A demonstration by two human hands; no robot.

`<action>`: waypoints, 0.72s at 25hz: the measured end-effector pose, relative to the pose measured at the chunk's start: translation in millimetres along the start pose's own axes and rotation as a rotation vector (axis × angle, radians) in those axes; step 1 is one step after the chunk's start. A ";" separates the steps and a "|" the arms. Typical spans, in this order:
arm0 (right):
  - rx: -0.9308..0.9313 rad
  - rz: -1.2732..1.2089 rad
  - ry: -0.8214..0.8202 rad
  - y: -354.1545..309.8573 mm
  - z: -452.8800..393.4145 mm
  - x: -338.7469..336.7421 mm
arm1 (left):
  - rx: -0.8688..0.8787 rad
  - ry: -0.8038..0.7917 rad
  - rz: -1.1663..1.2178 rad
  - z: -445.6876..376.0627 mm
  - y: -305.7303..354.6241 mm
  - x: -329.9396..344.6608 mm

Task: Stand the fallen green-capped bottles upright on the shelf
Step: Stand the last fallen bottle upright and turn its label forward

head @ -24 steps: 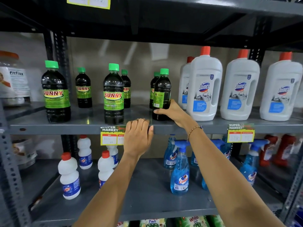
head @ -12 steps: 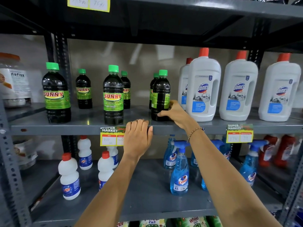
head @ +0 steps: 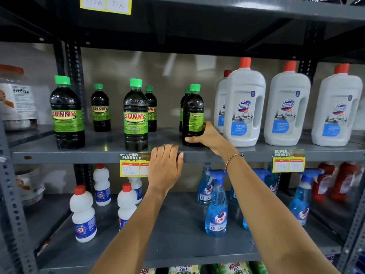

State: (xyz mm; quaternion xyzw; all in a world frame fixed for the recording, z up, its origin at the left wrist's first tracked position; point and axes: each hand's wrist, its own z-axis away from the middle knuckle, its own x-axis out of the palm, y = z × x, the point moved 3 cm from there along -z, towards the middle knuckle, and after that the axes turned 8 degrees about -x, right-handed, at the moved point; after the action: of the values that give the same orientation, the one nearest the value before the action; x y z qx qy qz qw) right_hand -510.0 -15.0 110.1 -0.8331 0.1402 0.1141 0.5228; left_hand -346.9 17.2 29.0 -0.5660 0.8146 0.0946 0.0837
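Several dark green-capped SUNNY bottles stand upright on the grey middle shelf (head: 102, 153). My right hand (head: 209, 135) is wrapped around the base of the rightmost front bottle (head: 193, 113), whose label is turned sideways. Another bottle stands just behind it, mostly hidden. Two larger front bottles stand at the left (head: 67, 113) and centre (head: 135, 115), with smaller ones (head: 100, 108) behind. My left hand (head: 166, 167) rests flat on the shelf's front edge, holding nothing.
White red-capped Domex jugs (head: 245, 107) stand close to the right of the held bottle. Price tags (head: 134, 165) hang on the shelf edge. The lower shelf holds white bottles (head: 83, 214) and blue spray bottles (head: 217, 206). A jar (head: 17, 99) sits at far left.
My right hand has stayed on the base of the rightmost bottle and turned it slightly, so its label faces more sideways. My left hand has not moved.
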 end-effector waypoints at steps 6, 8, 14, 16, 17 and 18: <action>-0.014 0.017 0.020 0.2 5.7 -0.7 | -0.007 -0.003 0.024 1.0 0.6 0.5; -0.050 0.083 0.029 -2.8 6.1 2.6 | -0.009 -0.005 0.018 -0.2 -0.1 0.2; -0.028 0.099 0.035 -0.6 3.9 1.8 | -0.015 -0.002 0.037 -0.1 0.9 -0.8; -0.025 0.066 0.033 -0.6 4.4 1.3 | -0.014 -0.007 0.034 0.2 0.3 -0.3; -0.009 0.033 0.031 -0.7 3.7 0.3 | -0.014 -0.011 0.035 0.1 -0.4 -0.3; -0.001 0.015 0.024 -0.5 3.0 -0.8 | -0.015 -0.012 0.037 0.2 -0.7 -0.2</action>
State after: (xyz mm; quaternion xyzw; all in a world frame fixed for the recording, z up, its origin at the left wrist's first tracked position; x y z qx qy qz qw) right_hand -510.7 -12.0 109.4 -0.8336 0.1527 0.1080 0.5197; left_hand -346.2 17.2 28.8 -0.5508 0.8238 0.1056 0.0828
